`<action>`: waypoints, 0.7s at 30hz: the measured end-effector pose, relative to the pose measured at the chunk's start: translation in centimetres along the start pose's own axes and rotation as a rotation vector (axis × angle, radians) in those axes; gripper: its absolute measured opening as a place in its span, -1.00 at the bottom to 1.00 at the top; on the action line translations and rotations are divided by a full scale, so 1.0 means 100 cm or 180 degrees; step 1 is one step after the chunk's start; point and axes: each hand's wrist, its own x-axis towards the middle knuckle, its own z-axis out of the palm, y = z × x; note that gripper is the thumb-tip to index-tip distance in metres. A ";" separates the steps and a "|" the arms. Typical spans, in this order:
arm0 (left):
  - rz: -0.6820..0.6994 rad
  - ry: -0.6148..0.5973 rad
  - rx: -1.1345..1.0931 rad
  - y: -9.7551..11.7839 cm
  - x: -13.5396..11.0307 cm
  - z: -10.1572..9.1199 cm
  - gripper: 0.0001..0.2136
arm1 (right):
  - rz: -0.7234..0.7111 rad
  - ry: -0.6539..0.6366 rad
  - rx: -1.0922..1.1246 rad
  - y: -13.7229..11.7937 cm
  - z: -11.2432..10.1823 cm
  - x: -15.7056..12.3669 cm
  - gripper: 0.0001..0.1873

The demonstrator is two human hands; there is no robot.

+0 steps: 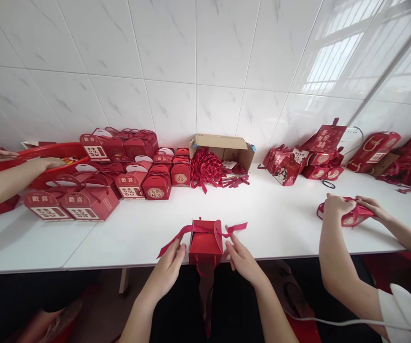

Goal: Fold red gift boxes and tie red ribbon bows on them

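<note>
A small red gift box point(205, 244) stands at the table's front edge. A red ribbon point(192, 230) runs across its top, its ends sticking out left and right. My left hand point(167, 269) is beside the box's left side, thumb and fingers stretched out, overlapping the ribbon's left end. On the right, my right hand point(243, 262) has fingers apart beside the box, a fingertip against the ribbon near the round-topped flap. A red ribbon loop hangs from the box's front. Whether either hand grips the ribbon firmly is hard to see.
Red gift boxes point(89, 200) stand in rows at left. Behind are a ribbon pile point(208, 166) and an open cardboard box point(223, 141). A co-worker's hands point(341, 205) handle a red box at right; another person's arm point(15, 178) reaches into a red basin point(41, 153).
</note>
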 end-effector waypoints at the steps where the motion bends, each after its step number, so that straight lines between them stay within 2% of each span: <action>1: 0.0019 0.0054 -0.0092 0.002 0.005 0.003 -0.56 | -0.0221 0.0200 0.0301 -0.001 0.002 0.002 -0.33; 4: 0.0000 0.0180 -0.0546 0.008 0.017 0.011 -0.51 | -0.0761 0.0530 0.1329 -0.009 0.010 0.007 -0.34; 6: 0.0091 0.0358 -0.0891 0.012 0.022 0.017 -0.50 | -0.0902 0.0558 0.1838 -0.014 0.015 0.008 -0.34; 8: 0.0232 0.0458 -0.1116 0.014 0.025 0.021 -0.55 | -0.0995 0.0588 0.2057 -0.017 0.019 0.009 -0.35; 11: 0.0285 0.0676 -0.1384 0.014 0.028 0.026 -0.66 | -0.1106 0.0847 0.1927 -0.017 0.022 0.011 -0.49; 15: -0.0073 0.0949 -0.1810 0.015 0.030 0.029 -0.70 | -0.1036 0.1331 0.1411 -0.016 0.020 0.016 -0.78; 18: -0.0234 0.1082 -0.2017 0.014 0.030 0.029 -0.70 | -0.0967 0.1530 0.1243 -0.018 0.020 0.017 -0.79; 21: -0.0338 0.1118 -0.2107 0.010 0.028 0.029 -0.68 | -0.0943 0.1534 0.1326 -0.022 0.021 0.016 -0.79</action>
